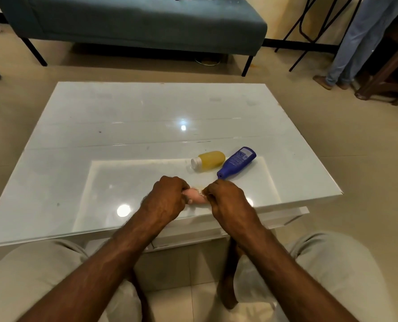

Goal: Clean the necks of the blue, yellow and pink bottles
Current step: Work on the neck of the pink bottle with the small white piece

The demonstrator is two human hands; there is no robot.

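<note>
Pink plastic is seen between the two hands: the pink bottle [194, 196] is held lying sideways just above the near edge of the white surface [123, 117]. It is gripped round its body by the left hand [164, 201], whose fingers [188, 201] are curled tightly about it, presumably so that it is kept steady. The right hand [225, 202] is closed on the bottle's other end, its fingers bent in hard. A small pale scrap [202, 194], perhaps a wipe, shows at their tips, though what it is cannot be told. The neck itself is hidden under that hand, so it is judged, not seen, that the neck is being rubbed.

Beyond the hands, the yellow bottle [210, 160] and the blue bottle [237, 162] are laid on their sides, close together, both with their cap ends turned towards the person. They seem to have been set within easy reach, out of the way of the work.

Three bottles are counted, one of each colour: one is in hand and two are lying down. Two hands are in use. One grey sofa [146, 24] stands behind the surface.
</note>
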